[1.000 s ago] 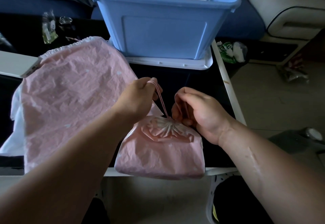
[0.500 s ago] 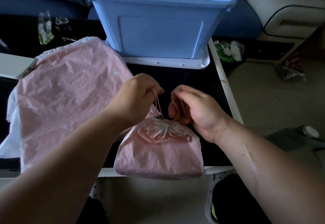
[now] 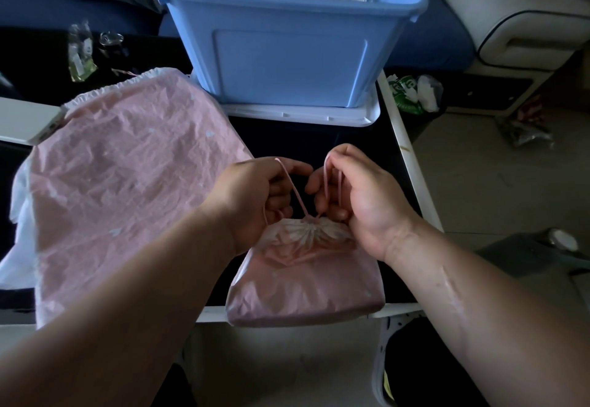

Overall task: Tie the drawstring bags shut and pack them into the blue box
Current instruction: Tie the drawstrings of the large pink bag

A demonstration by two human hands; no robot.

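Tying off the small pink bag point(image 3: 303, 285) looks like the step in hand. Its mouth point(image 3: 314, 228) is gathered tight, and no knot shows yet. The bag sits at the near edge of the worktop point(image 3: 293, 138), its bottom slightly over the edge.

The left hand point(image 3: 252, 196) is curled and pinches the left cord loop point(image 3: 295, 192) between thumb and forefinger. The right hand point(image 3: 360, 196) is curled too, with its fingers hooked round the right cord loop point(image 3: 326, 180). Both loops run taut down to the mouth.

To do it well:
- Cross the loops close to the gather, not high up.
- Pull outward and low, so the light bag does not lift off the worktop.
- Use steady tension, because the thin plastic probably tears at the hem if jerked.
- Seat the knot snug on the gather.

Counts:
- Two hands and two cord loops.
- Two pink bags on the worktop: the small one, and a big pink bag point(image 3: 127, 189) lying flat to the left with its ruffled mouth not cinched.
- One blue box point(image 3: 287, 65) at the far side, standing on one white lid point(image 3: 303, 116).
- Pale bag material shows inside the box; how many bags I cannot tell.
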